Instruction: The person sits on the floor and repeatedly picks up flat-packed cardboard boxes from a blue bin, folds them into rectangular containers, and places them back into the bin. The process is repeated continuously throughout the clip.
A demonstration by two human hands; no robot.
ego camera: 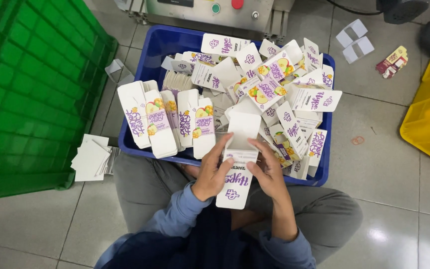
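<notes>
I had my left hand and right hand gripping a flat white-and-purple cardboard carton over the blue plastic bin.

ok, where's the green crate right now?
In the head view the green crate fills the upper left, on the floor beside the blue bin of cartons, with a small stack of white flats at its lower right corner.

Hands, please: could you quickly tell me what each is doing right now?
Left hand: closed on the flat white carton.
Right hand: closed on the same carton.
</notes>
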